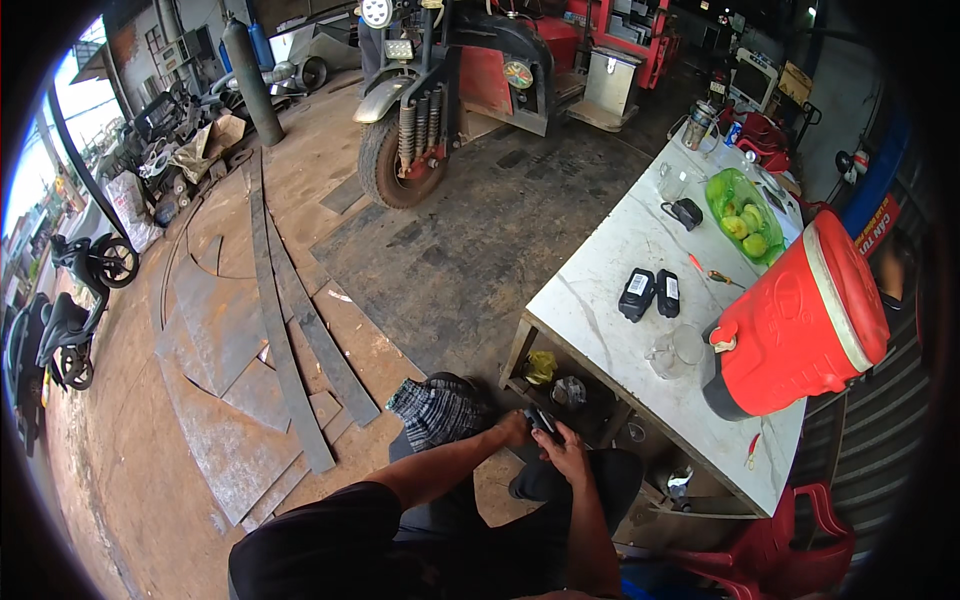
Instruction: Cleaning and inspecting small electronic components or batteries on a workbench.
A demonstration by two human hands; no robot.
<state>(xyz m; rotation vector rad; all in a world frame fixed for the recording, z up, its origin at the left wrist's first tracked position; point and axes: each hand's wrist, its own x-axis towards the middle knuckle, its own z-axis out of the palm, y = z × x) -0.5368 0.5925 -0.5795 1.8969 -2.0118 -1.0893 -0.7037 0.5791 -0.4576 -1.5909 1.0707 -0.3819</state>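
Note:
In front of my lap, both hands come together around a small dark object (541,421), too small and covered to name its kind. My left hand (513,428) has its fingers closed at the object's left side. From the right, my right hand (570,456) grips it, thumb along its edge. A grey and black knitted work glove (438,412) lies over my left knee, close to my left forearm. On the table to the right sit two black devices with white labels (637,294), apart from both hands.
The white marble-patterned table (600,255) holds a red drink cooler (790,320), a glass mug (675,352), a screwdriver (722,278) and a green bag of fruit (742,215). A red plastic chair (770,545) stands below it. Metal sheets and strips (235,400) lie left; a three-wheeler (450,100) stands ahead.

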